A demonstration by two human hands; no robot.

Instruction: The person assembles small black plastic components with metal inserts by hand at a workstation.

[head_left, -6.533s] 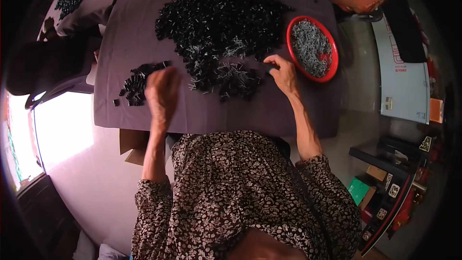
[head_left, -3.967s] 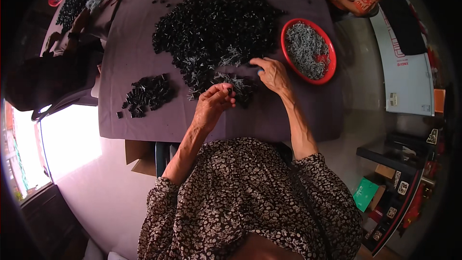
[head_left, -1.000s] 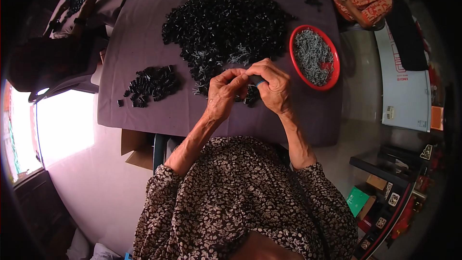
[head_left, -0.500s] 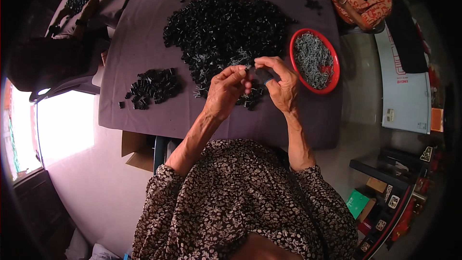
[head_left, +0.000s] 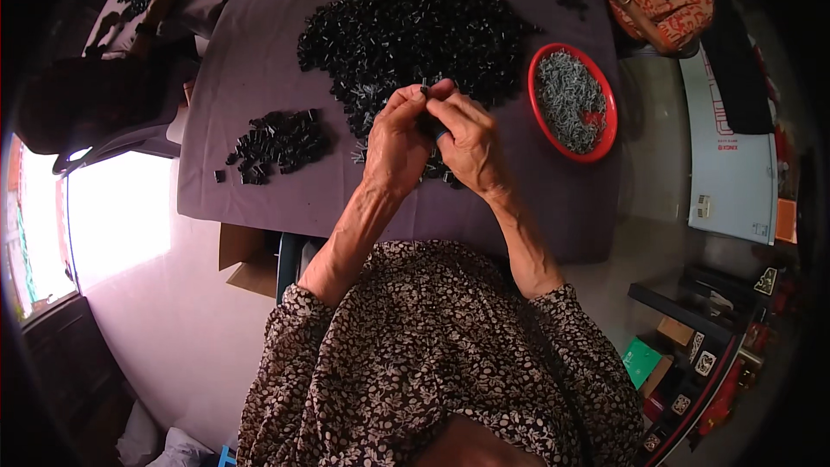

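My left hand [head_left: 396,145] pinches a small black plastic piece [head_left: 424,90] between thumb and forefinger, and a thin grey pin seems to stick up from it. My right hand [head_left: 469,140] meets it there, its fingers bent and pressed against the same spot; whatever they grip is hidden. A blue band [head_left: 442,134] shows on one right finger. Both hands are over the near edge of a big heap of black pieces [head_left: 415,30], where loose grey pins [head_left: 367,97] lie scattered. A smaller pile of black pieces [head_left: 281,145] sits left of my hands.
A red oval basin [head_left: 612,112] holding many grey pins [head_left: 571,99] stands to the right on the purple-grey tablecloth [head_left: 259,205]. One person in an orange patterned top [head_left: 661,0] sits at the far right. Another, in dark clothes [head_left: 82,108], works at the left. A cardboard box [head_left: 251,264] is under the table.
My hands have moved slightly left and up and come together. The right fingers, held a little apart before, now close in on the piece at my left fingertips.
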